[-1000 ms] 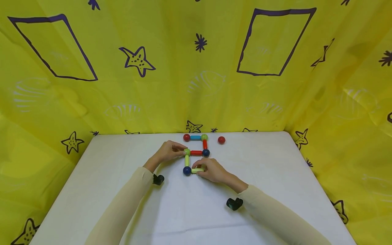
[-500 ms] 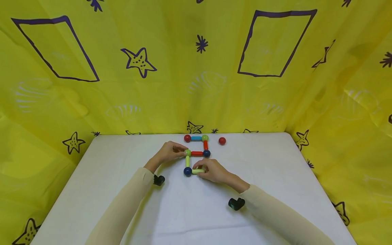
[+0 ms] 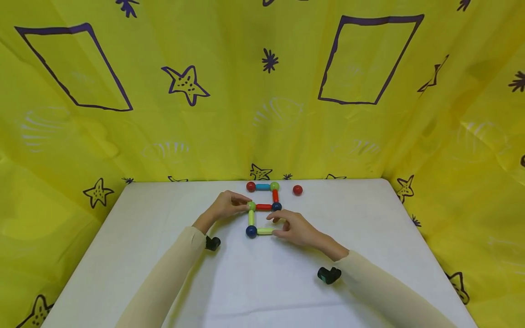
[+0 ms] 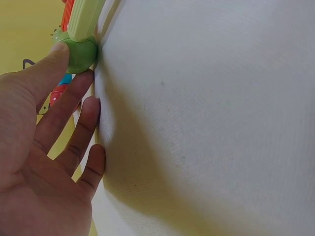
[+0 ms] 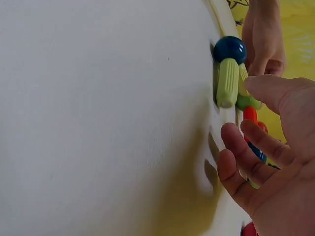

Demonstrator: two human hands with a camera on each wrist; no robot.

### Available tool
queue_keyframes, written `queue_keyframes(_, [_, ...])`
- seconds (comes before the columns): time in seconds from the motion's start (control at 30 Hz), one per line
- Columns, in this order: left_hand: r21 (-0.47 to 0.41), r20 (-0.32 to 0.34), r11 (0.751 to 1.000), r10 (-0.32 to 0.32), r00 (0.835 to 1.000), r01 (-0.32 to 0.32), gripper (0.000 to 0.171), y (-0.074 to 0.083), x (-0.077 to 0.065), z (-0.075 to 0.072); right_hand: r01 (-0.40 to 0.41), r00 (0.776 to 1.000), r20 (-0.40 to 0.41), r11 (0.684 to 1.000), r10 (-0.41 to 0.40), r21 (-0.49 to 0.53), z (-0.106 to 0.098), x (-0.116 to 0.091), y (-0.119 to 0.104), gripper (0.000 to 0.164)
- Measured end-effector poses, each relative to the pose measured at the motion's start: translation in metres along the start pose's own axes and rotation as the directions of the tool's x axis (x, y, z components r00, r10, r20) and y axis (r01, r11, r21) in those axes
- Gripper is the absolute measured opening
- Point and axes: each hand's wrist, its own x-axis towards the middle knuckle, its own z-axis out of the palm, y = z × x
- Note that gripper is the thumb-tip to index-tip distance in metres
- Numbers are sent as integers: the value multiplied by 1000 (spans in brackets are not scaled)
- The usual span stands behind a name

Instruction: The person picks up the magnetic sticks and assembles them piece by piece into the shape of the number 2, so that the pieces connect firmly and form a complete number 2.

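Note:
A flat zigzag of magnetic sticks and balls lies on the white table. My left hand [image 3: 225, 203] pinches its left green ball [image 4: 81, 55] between thumb and index finger. From that ball a pale green stick [image 3: 251, 219] runs down to a dark blue ball [image 3: 251, 231]. Another pale green stick [image 5: 227, 82] points right from the dark blue ball, its far end free. Just off that end is my right hand [image 3: 299, 228], fingers spread and holding nothing. A red stick [image 3: 264, 207] links the green ball to a second dark blue ball [image 3: 276, 207], partly behind the right fingertips.
Further back, another red stick [image 3: 275, 196], a green ball [image 3: 274, 186], a blue stick [image 3: 262, 187] and a red ball [image 3: 250, 186] continue the chain. A loose red ball [image 3: 297, 190] sits to its right. Yellow patterned cloth [image 3: 229, 114] hangs behind the table.
My right hand has let go of the lower pale green stick and drawn back slightly to the right, its fingers spreading. The left hand stays on the green ball.

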Motion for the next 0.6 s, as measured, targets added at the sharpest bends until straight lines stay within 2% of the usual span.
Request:
queue_keyframes(0.37, [-6,-10,1000,3,1000,-3,26,1,-2,0,-2,995,-101,1000,0,-16,-26,-18,17,44])
queue_keyframes(0.6, [-6,-10,1000,15,1000,-15,27,0,-1,1,-52,985,-165,998,48,-21,-45,-29,26,48])
